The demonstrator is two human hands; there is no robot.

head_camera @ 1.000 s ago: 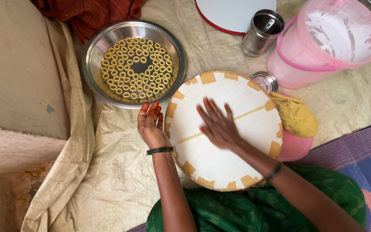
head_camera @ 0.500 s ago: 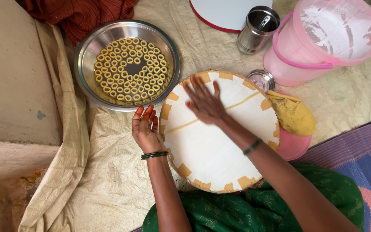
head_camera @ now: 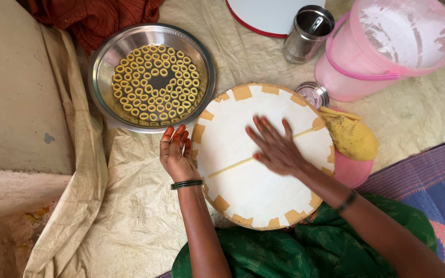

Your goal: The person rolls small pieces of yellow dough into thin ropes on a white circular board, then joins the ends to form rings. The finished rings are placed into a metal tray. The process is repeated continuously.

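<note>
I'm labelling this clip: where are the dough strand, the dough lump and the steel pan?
dough strand (head_camera: 230, 168), head view, its left stretch.
dough lump (head_camera: 352, 138), head view, its middle.
steel pan (head_camera: 105, 57), head view, bare inner wall.

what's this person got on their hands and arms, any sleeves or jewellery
Both forearms are bare, with no sleeves in view. The left hand has red-painted nails and thin dark green bangles at the wrist. The right hand has a dark thin bangle at its wrist. No rings can be made out.
</note>
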